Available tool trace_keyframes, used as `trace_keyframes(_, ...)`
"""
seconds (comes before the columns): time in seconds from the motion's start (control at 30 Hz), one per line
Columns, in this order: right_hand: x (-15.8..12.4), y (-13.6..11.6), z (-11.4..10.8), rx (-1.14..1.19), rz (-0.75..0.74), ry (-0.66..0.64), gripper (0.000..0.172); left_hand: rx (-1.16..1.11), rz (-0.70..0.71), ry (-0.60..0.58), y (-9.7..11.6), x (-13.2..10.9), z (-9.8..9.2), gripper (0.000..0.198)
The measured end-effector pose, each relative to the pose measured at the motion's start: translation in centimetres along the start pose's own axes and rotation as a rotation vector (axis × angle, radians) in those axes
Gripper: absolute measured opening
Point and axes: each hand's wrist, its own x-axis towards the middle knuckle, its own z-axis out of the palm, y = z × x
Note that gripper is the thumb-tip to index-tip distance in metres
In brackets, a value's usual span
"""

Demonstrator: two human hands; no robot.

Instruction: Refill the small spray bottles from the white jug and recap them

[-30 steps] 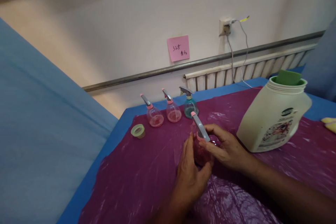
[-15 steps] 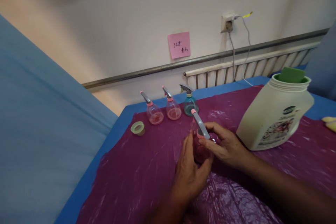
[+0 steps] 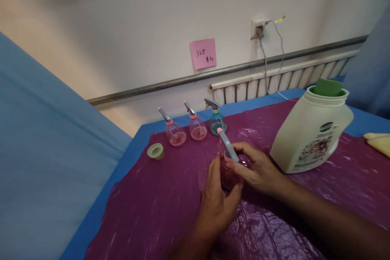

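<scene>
A small pink spray bottle [image 3: 228,170] with a grey trigger head stands on the purple plastic sheet [image 3: 158,211] near the middle. My left hand [image 3: 217,203] wraps round the bottle's round body from the near side. My right hand [image 3: 257,168] pinches the pink collar under the spray head, fingers closed on it. Much of the bottle's body is hidden between my hands.
Behind stand two pink spray bottles [image 3: 173,135] [image 3: 196,129] and a teal one [image 3: 217,120] in a row. A green cap [image 3: 155,151] lies at the left. A large white jug [image 3: 310,132] with a green rim stands at the right. A yellow cloth [image 3: 379,142] lies at the far right edge.
Both hands stay on the bottle. The view has shifted slightly, so everything sits a little further left in the picture.
</scene>
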Motion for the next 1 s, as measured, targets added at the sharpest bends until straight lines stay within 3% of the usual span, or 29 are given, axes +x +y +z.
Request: trace_keyframes(1.0,0.1,0.02,0.09,-0.02,-0.003,-0.016,0.026,-0.019,-0.03,-0.004,0.62,0.04,-0.23,0.069)
